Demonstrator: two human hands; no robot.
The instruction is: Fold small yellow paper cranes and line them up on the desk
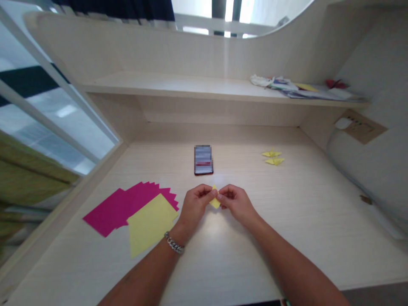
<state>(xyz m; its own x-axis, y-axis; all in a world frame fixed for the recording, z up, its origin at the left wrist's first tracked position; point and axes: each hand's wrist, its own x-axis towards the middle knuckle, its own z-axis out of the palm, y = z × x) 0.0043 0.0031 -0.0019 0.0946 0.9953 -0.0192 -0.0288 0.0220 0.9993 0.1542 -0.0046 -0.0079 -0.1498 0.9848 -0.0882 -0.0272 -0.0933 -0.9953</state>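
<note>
A small folded piece of yellow paper (pixel 215 200) is held between both my hands just above the desk (pixel 287 229). My left hand (pixel 196 204), with a metal bracelet on the wrist, pinches its left side. Its right side is pinched by my right hand (pixel 236 203). Both hands have their fingers closed on the paper. A phone (pixel 203 160) lies flat on the desk just beyond my hands.
A fanned stack of pink paper sheets (pixel 127 204) with a yellow sheet (pixel 149 225) on top lies to my left. Two small folded yellow paper pieces (pixel 273 157) sit at the far right. A shelf (pixel 191 87) above holds papers (pixel 287 87).
</note>
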